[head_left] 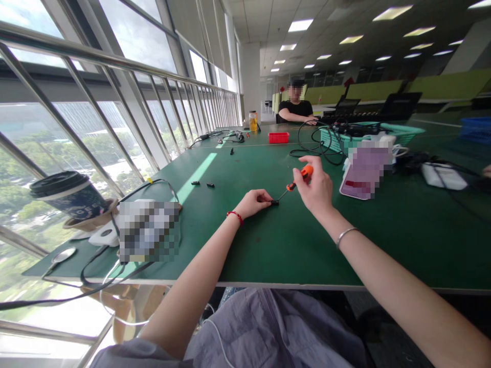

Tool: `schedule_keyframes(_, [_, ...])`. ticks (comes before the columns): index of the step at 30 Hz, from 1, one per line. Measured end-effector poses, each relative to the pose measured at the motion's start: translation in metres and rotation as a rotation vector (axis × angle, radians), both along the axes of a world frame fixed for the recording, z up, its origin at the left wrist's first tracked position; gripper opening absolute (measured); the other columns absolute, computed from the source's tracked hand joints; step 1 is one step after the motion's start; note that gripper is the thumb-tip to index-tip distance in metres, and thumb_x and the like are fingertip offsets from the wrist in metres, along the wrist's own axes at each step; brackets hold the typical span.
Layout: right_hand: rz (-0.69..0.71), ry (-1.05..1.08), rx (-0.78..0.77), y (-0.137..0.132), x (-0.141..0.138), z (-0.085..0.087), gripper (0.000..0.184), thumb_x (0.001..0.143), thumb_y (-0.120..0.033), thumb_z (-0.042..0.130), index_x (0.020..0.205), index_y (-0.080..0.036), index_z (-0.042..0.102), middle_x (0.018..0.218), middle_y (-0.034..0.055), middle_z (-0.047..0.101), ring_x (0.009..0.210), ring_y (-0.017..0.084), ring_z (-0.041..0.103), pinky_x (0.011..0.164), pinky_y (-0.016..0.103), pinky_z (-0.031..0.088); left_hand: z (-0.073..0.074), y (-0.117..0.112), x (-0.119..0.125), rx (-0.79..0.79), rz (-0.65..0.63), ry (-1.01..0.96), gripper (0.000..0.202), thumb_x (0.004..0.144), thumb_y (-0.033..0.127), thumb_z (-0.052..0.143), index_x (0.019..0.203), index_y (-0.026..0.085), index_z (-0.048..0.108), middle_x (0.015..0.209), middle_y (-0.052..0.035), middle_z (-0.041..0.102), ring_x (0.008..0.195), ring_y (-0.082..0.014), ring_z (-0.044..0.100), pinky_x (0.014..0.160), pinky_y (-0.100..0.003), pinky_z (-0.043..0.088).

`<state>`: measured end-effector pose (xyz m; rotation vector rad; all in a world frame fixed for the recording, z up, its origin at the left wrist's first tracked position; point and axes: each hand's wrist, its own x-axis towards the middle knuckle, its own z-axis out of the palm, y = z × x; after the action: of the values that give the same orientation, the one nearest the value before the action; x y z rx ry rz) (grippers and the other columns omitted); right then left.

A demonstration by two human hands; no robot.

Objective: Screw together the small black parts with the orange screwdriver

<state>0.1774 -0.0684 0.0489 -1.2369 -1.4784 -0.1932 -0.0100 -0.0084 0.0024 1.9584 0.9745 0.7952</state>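
My right hand is closed around the orange and black handle of a screwdriver. Its shaft slants down to the left, and the tip meets a small black part on the green table. Pinched at its left end by my left hand, that part lies low against the tabletop; its exact kind is too small to make out. Two similar small black pieces lie farther left, and another dark piece is beyond them.
A teal basket of cables and a phone stand at right. A red tray and a yellow jar are farther back. A lidded cup stands left by the railing. A person sits across the green table.
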Motion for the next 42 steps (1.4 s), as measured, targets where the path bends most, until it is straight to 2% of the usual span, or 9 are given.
schedule_keyframes(4, [-0.038, 0.074, -0.062, -0.001, 0.001, 0.003, 0.03, 0.08, -0.049, 0.055, 0.092, -0.022, 0.056, 0.058, -0.0033, 0.051, 0.05, 0.015, 0.049, 0.05, 0.026, 0.033, 0.001, -0.001, 0.0, -0.006, 0.0, 0.008, 0.004, 0.071, 0.013, 0.065, 0.075, 0.011, 0.065, 0.078, -0.0052, 0.071, 0.071, -0.0119, 0.062, 0.072, -0.025, 0.051])
schedule_keyframes(11, [0.153, 0.088, -0.009, 0.003, 0.003, -0.003, 0.035, 0.077, -0.035, 0.055, 0.109, -0.023, 0.049, 0.069, -0.0023, 0.057, 0.059, 0.017, 0.056, 0.057, 0.029, 0.042, 0.002, -0.002, 0.0, -0.036, 0.002, -0.011, 0.004, 0.07, 0.012, 0.065, 0.075, 0.011, 0.065, 0.075, -0.0043, 0.07, 0.069, -0.0114, 0.062, 0.072, -0.025, 0.051])
schedule_keyframes(15, [0.044, 0.082, -0.067, 0.001, 0.001, 0.0, 0.031, 0.077, -0.049, 0.059, 0.092, -0.023, 0.054, 0.058, -0.0035, 0.051, 0.053, 0.017, 0.052, 0.052, 0.028, 0.038, 0.004, -0.003, 0.0, -0.034, -0.001, -0.021, 0.004, 0.07, 0.011, 0.066, 0.074, 0.011, 0.065, 0.075, -0.0041, 0.07, 0.069, -0.0114, 0.062, 0.073, -0.025, 0.051])
schedule_keyframes(18, [0.087, 0.096, -0.09, 0.0, 0.001, 0.002, 0.027, 0.078, -0.049, 0.058, 0.083, -0.023, 0.055, 0.059, -0.0023, 0.052, 0.053, 0.016, 0.052, 0.053, 0.028, 0.039, 0.004, -0.003, 0.0, -0.037, 0.001, -0.016, 0.005, 0.07, 0.011, 0.067, 0.074, 0.011, 0.066, 0.075, -0.0043, 0.07, 0.069, -0.0115, 0.062, 0.073, -0.026, 0.051])
schedule_keyframes(25, [0.201, 0.073, -0.048, 0.003, 0.001, -0.003, 0.038, 0.076, -0.036, 0.058, 0.109, -0.022, 0.048, 0.075, -0.001, 0.059, 0.058, 0.016, 0.057, 0.057, 0.03, 0.044, 0.002, -0.001, 0.0, -0.042, -0.001, -0.021, 0.005, 0.07, 0.013, 0.067, 0.074, 0.011, 0.065, 0.073, -0.004, 0.069, 0.066, -0.0106, 0.061, 0.071, -0.025, 0.051])
schedule_keyframes(29, [0.085, 0.075, -0.106, 0.003, 0.0, -0.001, 0.038, 0.074, -0.049, 0.062, 0.1, -0.023, 0.054, 0.06, -0.0044, 0.051, 0.053, 0.016, 0.052, 0.054, 0.028, 0.04, 0.002, -0.001, 0.0, -0.035, 0.005, -0.016, 0.005, 0.07, 0.013, 0.067, 0.074, 0.011, 0.066, 0.074, -0.0043, 0.07, 0.066, -0.0106, 0.061, 0.07, -0.025, 0.05])
schedule_keyframes(32, [0.148, 0.116, -0.102, 0.002, -0.002, -0.001, 0.028, 0.074, -0.045, 0.062, 0.091, -0.023, 0.057, 0.059, -0.0049, 0.05, 0.051, 0.014, 0.05, 0.054, 0.028, 0.04, 0.003, -0.002, 0.0, -0.031, 0.015, -0.006, 0.005, 0.07, 0.013, 0.067, 0.074, 0.011, 0.066, 0.073, -0.0042, 0.07, 0.066, -0.0107, 0.06, 0.07, -0.024, 0.05])
schedule_keyframes(37, [0.255, 0.146, -0.094, 0.004, -0.003, -0.005, 0.033, 0.071, -0.03, 0.061, 0.102, -0.023, 0.051, 0.068, -0.0038, 0.055, 0.054, 0.014, 0.054, 0.053, 0.028, 0.042, 0.004, -0.003, 0.0, -0.032, 0.012, -0.021, 0.004, 0.069, 0.013, 0.067, 0.073, 0.011, 0.066, 0.071, -0.0036, 0.069, 0.065, -0.0106, 0.06, 0.07, -0.024, 0.05])
schedule_keyframes(42, [0.193, 0.116, -0.129, 0.004, -0.004, -0.006, 0.025, 0.076, -0.041, 0.059, 0.094, -0.024, 0.055, 0.057, -0.0058, 0.048, 0.05, 0.014, 0.05, 0.051, 0.027, 0.04, 0.003, -0.002, 0.0, -0.023, 0.019, -0.015, 0.005, 0.069, 0.014, 0.068, 0.074, 0.011, 0.067, 0.071, -0.0038, 0.07, 0.065, -0.0108, 0.06, 0.07, -0.025, 0.051])
